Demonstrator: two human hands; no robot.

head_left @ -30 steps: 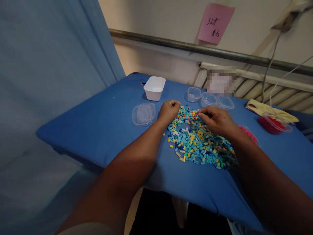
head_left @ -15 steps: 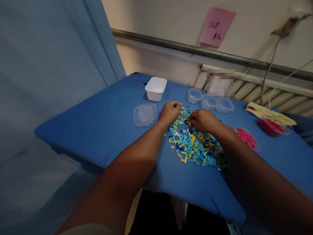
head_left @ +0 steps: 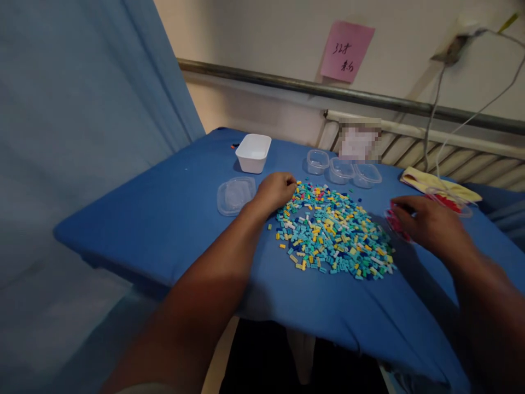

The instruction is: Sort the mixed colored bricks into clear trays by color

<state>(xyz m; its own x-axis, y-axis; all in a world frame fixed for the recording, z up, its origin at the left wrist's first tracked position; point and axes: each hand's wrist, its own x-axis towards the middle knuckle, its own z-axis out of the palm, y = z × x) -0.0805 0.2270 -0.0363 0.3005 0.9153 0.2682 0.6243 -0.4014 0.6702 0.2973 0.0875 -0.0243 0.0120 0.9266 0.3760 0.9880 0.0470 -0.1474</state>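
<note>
A wide pile of small toy building bricks [head_left: 336, 230], mostly turquoise, yellow and dark blue with a few pink ones, lies spread on the blue-covered table [head_left: 164, 219]. At the pile's far left edge my left hand [head_left: 276, 190] rests with its fingers curled together; whatever they hold is hidden. My right hand [head_left: 430, 221] is over a shallow clear dish of pink bricks [head_left: 396, 225], right of the pile, and partly covers it. Its thumb and fingers are bent in a pinch, and anything between them is too small to make out.
A white tub [head_left: 253, 154] stands at the back, with a clear lid [head_left: 235, 196] in front of it. Clear containers [head_left: 341, 171] line the rear edge. Red bricks [head_left: 447, 202] in a clear container and a yellow cloth [head_left: 438, 185] lie at right. A blue curtain [head_left: 82, 109] hangs at left.
My right hand has moved right, from the far part of the brick pile to the dish of pink bricks. My left hand stays at the pile's edge. The view has shifted slightly.
</note>
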